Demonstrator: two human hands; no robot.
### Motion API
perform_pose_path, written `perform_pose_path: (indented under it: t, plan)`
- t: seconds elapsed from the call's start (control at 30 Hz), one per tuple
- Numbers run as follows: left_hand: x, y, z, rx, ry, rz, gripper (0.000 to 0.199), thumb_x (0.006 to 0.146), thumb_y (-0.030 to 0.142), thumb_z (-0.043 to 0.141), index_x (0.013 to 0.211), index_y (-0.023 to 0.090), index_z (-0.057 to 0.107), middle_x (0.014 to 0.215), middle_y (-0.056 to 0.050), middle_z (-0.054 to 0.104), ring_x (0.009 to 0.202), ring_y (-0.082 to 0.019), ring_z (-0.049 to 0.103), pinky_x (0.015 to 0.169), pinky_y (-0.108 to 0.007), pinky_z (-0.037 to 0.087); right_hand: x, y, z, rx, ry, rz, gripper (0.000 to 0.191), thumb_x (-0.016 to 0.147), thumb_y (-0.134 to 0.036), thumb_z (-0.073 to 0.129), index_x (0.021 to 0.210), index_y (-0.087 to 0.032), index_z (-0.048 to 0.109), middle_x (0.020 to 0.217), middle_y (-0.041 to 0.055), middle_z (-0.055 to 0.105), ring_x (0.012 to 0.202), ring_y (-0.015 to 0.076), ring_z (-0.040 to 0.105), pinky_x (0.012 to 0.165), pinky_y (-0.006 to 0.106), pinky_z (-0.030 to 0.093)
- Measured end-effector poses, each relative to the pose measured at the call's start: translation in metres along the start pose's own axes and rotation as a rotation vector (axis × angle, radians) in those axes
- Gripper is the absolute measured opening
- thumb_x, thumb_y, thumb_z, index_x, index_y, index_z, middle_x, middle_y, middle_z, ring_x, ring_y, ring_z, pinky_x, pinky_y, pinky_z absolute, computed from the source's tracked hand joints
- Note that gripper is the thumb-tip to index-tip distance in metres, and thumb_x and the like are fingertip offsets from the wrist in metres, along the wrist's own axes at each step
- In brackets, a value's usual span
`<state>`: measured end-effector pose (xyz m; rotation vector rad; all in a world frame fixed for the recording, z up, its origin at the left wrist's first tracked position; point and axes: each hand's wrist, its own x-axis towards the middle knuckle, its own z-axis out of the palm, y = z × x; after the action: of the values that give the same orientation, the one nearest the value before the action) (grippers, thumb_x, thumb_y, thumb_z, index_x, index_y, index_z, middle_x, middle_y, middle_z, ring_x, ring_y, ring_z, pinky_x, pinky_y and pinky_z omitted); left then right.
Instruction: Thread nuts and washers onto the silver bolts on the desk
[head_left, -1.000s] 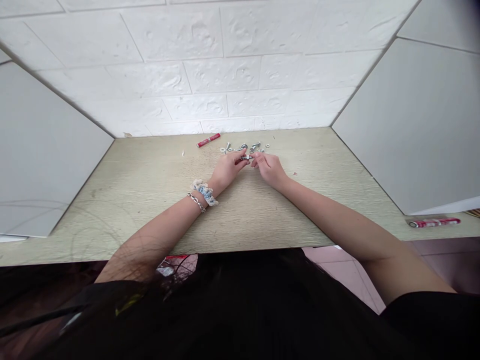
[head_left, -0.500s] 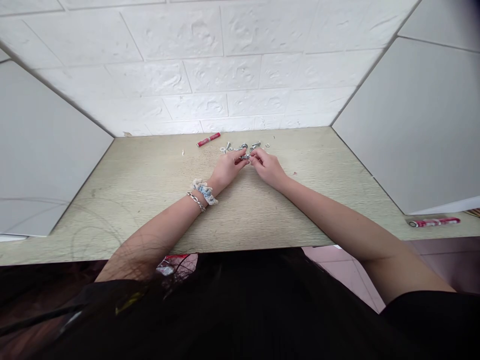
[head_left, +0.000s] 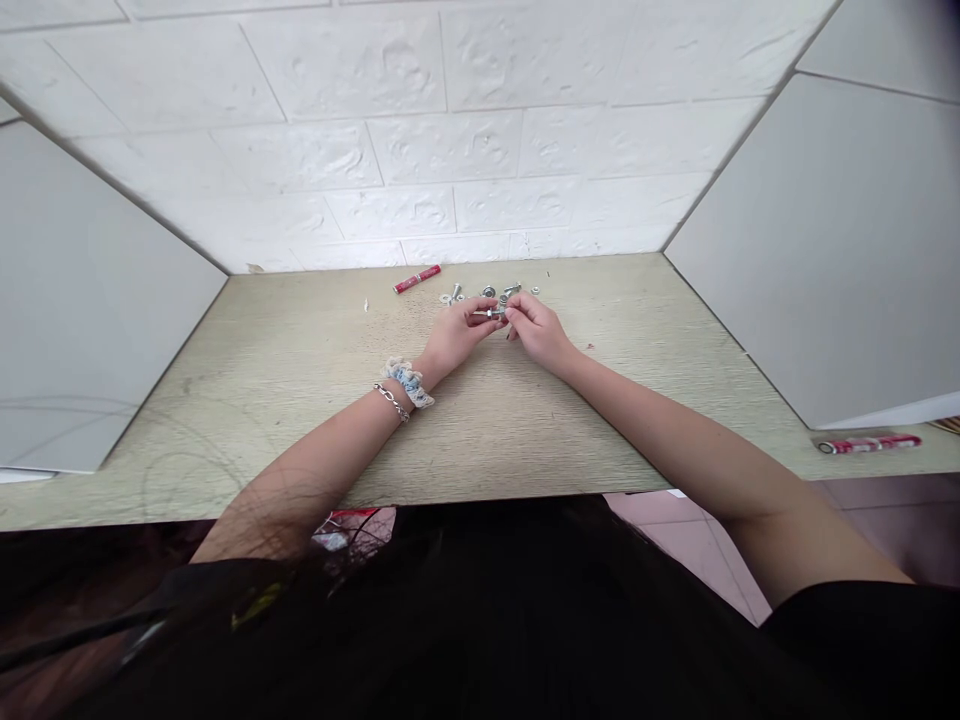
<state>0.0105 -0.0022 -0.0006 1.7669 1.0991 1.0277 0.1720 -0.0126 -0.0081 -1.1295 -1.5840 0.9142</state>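
Note:
A small silvery bolt lies crosswise between my two hands, just above the table. My left hand pinches it between thumb and fingers from the left. At the bolt's right end, the thumb and fingertips of my right hand are closed on it; whether they also hold a nut is too small to tell. Just beyond my fingers lie several loose bolts, nuts and washers, among them a bolt at the left, another bolt and a nut at the right.
A red tube lies near the white brick wall. Another red tube rests at the wooden table's right front edge. Grey panels stand on the left and right.
My right hand has shifted slightly right and its fingers have changed position at the bolt's end. My left hand still pinches the bolt, nearly in place.

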Motion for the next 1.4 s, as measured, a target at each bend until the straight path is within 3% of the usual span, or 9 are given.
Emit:
perform_pose_path:
  t: [0.27, 0.47, 0.7, 0.83, 0.93, 1.07, 1.17, 1.27, 1.4]
  plan:
    - [0.0002, 0.0018, -0.0028, 0.077, 0.016, 0.006, 0.035, 0.078, 0.025, 0.074, 0.113, 0.022, 0.071, 0.1, -0.003, 0.075, 0.092, -0.018, 0.07, 0.094, -0.036, 0.053, 0.0016, 0.0035, -0.0004, 0.058, -0.014, 0.041, 0.017, 0.087, -0.034, 0.046, 0.078, -0.019, 0.048, 0.075, -0.0014, 0.058, 0.059, 0.0096, 0.053, 0.063, 0.028, 0.046]
    - [0.0, 0.0031, -0.0052, 0.145, 0.055, 0.025, 0.03, 0.079, 0.024, 0.074, 0.109, 0.025, 0.073, 0.108, -0.002, 0.074, 0.103, -0.021, 0.068, 0.098, -0.039, 0.052, 0.0001, 0.0081, 0.0003, -0.011, 0.005, -0.074, 0.03, 0.082, -0.04, 0.056, 0.106, -0.022, 0.05, 0.092, -0.0001, 0.06, 0.058, 0.0082, 0.05, 0.062, 0.027, 0.045]
    - [-0.0016, 0.0059, -0.0032, 0.199, 0.005, 0.052, 0.025, 0.08, 0.021, 0.073, 0.104, 0.026, 0.075, 0.102, 0.001, 0.075, 0.098, -0.018, 0.069, 0.096, -0.035, 0.052, -0.0006, 0.006, -0.0005, -0.088, 0.009, 0.002, 0.048, 0.091, -0.061, 0.038, 0.072, -0.019, 0.05, 0.062, 0.0004, 0.051, 0.058, 0.0123, 0.05, 0.062, 0.029, 0.043]
    - [-0.0018, 0.0075, -0.0025, 0.186, 0.036, 0.004, 0.028, 0.077, 0.02, 0.075, 0.105, 0.023, 0.074, 0.103, -0.002, 0.075, 0.096, -0.018, 0.069, 0.096, -0.035, 0.053, -0.0018, 0.0051, -0.0022, -0.068, 0.166, -0.082, 0.032, 0.091, -0.051, 0.042, 0.088, -0.02, 0.049, 0.07, 0.0001, 0.052, 0.06, 0.0123, 0.047, 0.062, 0.029, 0.042]
    - [-0.0009, 0.0069, -0.0039, 0.134, 0.049, -0.003, 0.029, 0.078, 0.02, 0.074, 0.108, 0.021, 0.074, 0.102, -0.003, 0.075, 0.096, -0.019, 0.069, 0.095, -0.036, 0.053, -0.0026, 0.004, -0.0024, -0.124, 0.112, -0.202, 0.03, 0.084, -0.039, 0.055, 0.107, -0.021, 0.05, 0.093, 0.0039, 0.059, 0.068, 0.0128, 0.052, 0.067, 0.029, 0.045]
    - [-0.0004, 0.0056, -0.0042, 0.111, 0.025, 0.003, 0.028, 0.08, 0.021, 0.072, 0.108, 0.022, 0.074, 0.101, -0.003, 0.075, 0.096, -0.018, 0.069, 0.095, -0.034, 0.053, -0.0023, 0.0044, -0.0025, -0.252, -0.01, -0.185, 0.025, 0.089, -0.042, 0.048, 0.088, -0.019, 0.057, 0.082, 0.0047, 0.062, 0.073, 0.0167, 0.055, 0.071, 0.032, 0.044]
    - [-0.0006, 0.0048, -0.0026, 0.15, 0.034, 0.002, 0.029, 0.078, 0.02, 0.074, 0.107, 0.022, 0.074, 0.103, -0.003, 0.075, 0.096, -0.019, 0.069, 0.096, -0.036, 0.053, -0.0016, 0.0051, -0.0035, -0.236, 0.057, -0.073, 0.041, 0.094, -0.049, 0.034, 0.073, -0.019, 0.052, 0.065, 0.0021, 0.053, 0.065, 0.0158, 0.051, 0.068, 0.032, 0.041]
    - [-0.0003, 0.004, -0.0024, 0.177, 0.063, 0.002, 0.029, 0.077, 0.02, 0.075, 0.106, 0.022, 0.074, 0.105, -0.004, 0.074, 0.098, -0.019, 0.069, 0.098, -0.038, 0.053, -0.0013, 0.0048, -0.0032, -0.178, 0.124, -0.086, 0.027, 0.09, -0.046, 0.044, 0.087, -0.02, 0.052, 0.072, 0.0007, 0.055, 0.065, 0.014, 0.05, 0.067, 0.029, 0.041]
    - [0.0003, 0.0029, -0.0048, 0.141, 0.059, 0.011, 0.028, 0.079, 0.021, 0.073, 0.107, 0.023, 0.073, 0.105, -0.003, 0.074, 0.099, -0.02, 0.069, 0.097, -0.036, 0.053, -0.0018, 0.0039, -0.0015, -0.219, 0.023, -0.184, 0.026, 0.082, -0.04, 0.056, 0.1, -0.021, 0.054, 0.09, 0.004, 0.062, 0.073, 0.015, 0.054, 0.068, 0.029, 0.042]
